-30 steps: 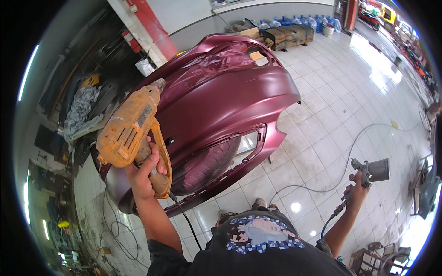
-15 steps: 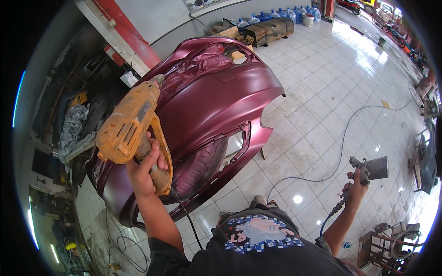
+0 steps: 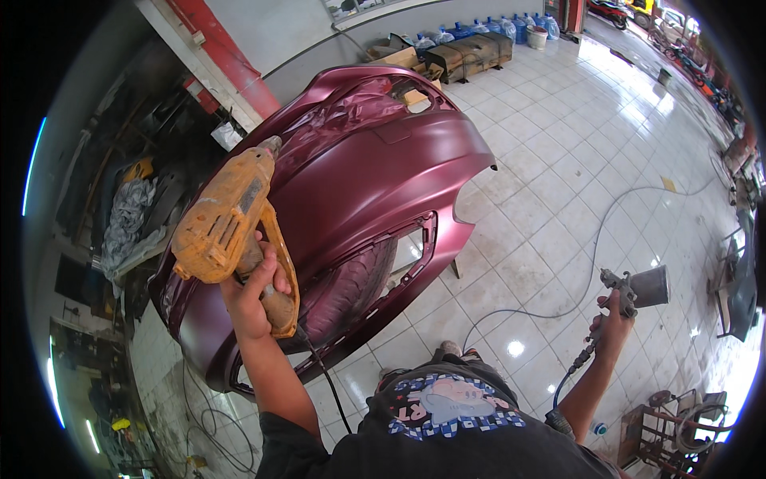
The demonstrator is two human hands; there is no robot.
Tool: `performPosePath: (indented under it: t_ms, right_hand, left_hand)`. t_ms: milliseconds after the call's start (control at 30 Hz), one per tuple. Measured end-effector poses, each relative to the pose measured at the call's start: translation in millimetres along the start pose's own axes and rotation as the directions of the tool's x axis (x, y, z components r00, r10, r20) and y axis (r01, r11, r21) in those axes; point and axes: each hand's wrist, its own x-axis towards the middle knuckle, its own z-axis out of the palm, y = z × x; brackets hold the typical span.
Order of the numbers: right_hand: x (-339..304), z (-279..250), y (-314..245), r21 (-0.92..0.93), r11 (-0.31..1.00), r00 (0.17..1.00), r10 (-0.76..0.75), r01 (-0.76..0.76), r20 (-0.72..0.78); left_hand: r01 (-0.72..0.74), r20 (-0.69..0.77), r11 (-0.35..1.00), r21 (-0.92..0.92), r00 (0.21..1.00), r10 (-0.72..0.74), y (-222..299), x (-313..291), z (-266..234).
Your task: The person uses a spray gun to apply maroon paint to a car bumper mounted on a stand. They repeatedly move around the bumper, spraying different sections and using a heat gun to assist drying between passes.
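My left hand (image 3: pixel 257 297) is wrapped round the handle of a worn yellow heat gun (image 3: pixel 222 214). Its nozzle points up and away, above a dark maroon car bumper (image 3: pixel 375 180) that stands in front of me at centre left. From the base of the heat gun's handle a black cord runs down toward me. Off to the right, well apart from the bumper, my right hand (image 3: pixel 613 326) grips a metal spray gun (image 3: pixel 616 284) with a grey cup (image 3: pixel 650 286) on its side. An air hose (image 3: pixel 565 385) joins the spray gun's grip and passes along my forearm.
A thin hose (image 3: pixel 550 314) snakes over the white tiled floor (image 3: pixel 527 231). Blue water jugs (image 3: pixel 519 30) and a dark tank (image 3: pixel 471 57) line the back wall. Cluttered shelving fills the left. At lower right stands a rusty metal cart (image 3: pixel 650 435); loose cable (image 3: pixel 223 435) lies at lower left.
My right hand has shifted slightly left with the spray gun. The heat gun has moved very slightly, still held in my left hand. The bumper stands as before.
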Motion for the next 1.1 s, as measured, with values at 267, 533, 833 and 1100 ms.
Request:
performPosePath:
  t_ms: [267, 533, 833, 1100]
  right_hand:
    - [-0.1, 13.5, -5.1, -0.018, 1.0, 0.999, 0.012, -0.012, 0.036]
    - [1.6, 17.2, -12.4, -0.028, 1.0, 0.998, 0.011, -0.01, 0.056]
    - [4.6, 18.2, -15.8, -0.044, 0.999, 0.997, 0.013, -0.01, 0.073]
    - [-11.4, 34.8, -29.3, -0.062, 0.998, 0.993, -0.02, 0.027, 0.116]
  left_hand:
    - [-0.011, -0.026, 1.0, -0.002, 1.0, 0.011, 1.6, 0.4, -10.5]
    - [-0.016, -0.063, 0.999, 0.041, 0.998, 0.019, 3.3, -0.2, -14.4]
    - [-0.041, -0.117, 0.997, 0.061, 0.992, 0.048, 8.9, -3.4, -23.3]
    - [-0.067, -0.16, 0.997, 0.045, 0.984, 0.074, 26.4, -17.9, -59.8]
